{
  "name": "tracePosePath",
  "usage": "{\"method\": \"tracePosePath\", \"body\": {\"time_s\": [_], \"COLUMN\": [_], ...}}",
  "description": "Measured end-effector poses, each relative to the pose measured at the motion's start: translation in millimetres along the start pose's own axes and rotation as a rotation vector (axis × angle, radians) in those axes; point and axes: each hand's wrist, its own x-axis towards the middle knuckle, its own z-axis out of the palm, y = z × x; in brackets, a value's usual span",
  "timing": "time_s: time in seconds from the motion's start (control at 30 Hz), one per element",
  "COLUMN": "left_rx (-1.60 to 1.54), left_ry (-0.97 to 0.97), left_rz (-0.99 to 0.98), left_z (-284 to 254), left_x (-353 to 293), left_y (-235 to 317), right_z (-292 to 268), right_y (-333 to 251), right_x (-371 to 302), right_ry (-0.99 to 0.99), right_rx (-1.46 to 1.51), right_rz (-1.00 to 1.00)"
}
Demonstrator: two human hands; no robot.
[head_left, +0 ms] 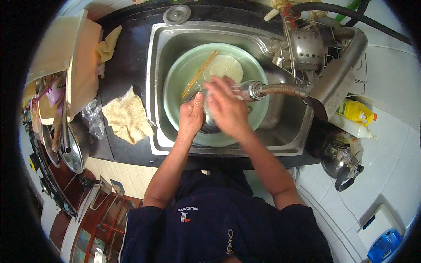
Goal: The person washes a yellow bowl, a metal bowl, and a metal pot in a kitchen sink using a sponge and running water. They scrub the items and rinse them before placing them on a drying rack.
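Note:
Over a pale green basin (pixel 172 72) standing in the steel sink, both my hands are at a rounded, shiny metal bowl (pixel 209 126), mostly hidden by them. My left hand (pixel 191 118) grips its left side, thumb on top and the other fingers out of sight. Across the bowl lies my right hand (pixel 229 109), fingers stretched out and slightly blurred, just below the tap's spout (pixel 251 90). Water stands in the basin. A pale round dish (pixel 224 68) and a pair of wooden chopsticks (pixel 199 74) lie in it beyond my hands.
The steel sink (pixel 285 118) surrounds the basin. Left of it, a beige cloth (pixel 127 116) and a crumpled plastic bag (pixel 93 118) lie on the dark counter, beside a utensil rack. On the right are a wire rack, a yellow bottle (pixel 356 111) and a metal kettle (pixel 342 155).

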Motion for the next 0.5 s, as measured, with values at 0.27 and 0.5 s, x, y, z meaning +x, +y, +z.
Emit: {"method": "tracePosePath", "body": {"time_s": [0.27,0.5], "left_rx": [-0.027,-0.243], "left_ry": [-0.042,0.06], "left_rz": [0.045,-0.2], "left_z": [2.7,-11.1], "left_x": [2.8,6.7], "left_y": [4.4,14.7], "right_z": [-6.8,-14.7], "right_y": [-7.9,41.0], "right_x": [-0.5,21.5], "right_ry": [0.082,-0.079], "right_rx": [-0.233,0.523], "right_rz": [-0.13,0.35]}}
